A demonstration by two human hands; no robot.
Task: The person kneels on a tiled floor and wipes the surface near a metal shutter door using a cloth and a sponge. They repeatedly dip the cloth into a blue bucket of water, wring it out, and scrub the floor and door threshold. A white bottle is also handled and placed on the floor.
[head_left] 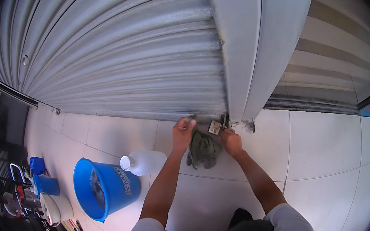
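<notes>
My left hand (182,134) is closed, pinching an edge of a dark olive cloth (204,150) close to the shutter's bottom rail. The rest of the cloth hangs crumpled between my hands, just over the floor tiles. My right hand (231,142) is also closed, at the foot of the shutter's side post; what its fingertips hold there is too small to make out. Between the two hands sits a small pale rectangular block (214,127), against the lower corner of the grey roller shutter (146,56).
A blue bucket (108,189) stands left of my left forearm, with a white bottle (145,163) beside its rim. Farther left are a smaller blue bucket (47,185), a white bucket (56,209) and several poles. The metal post (246,54) rises ahead.
</notes>
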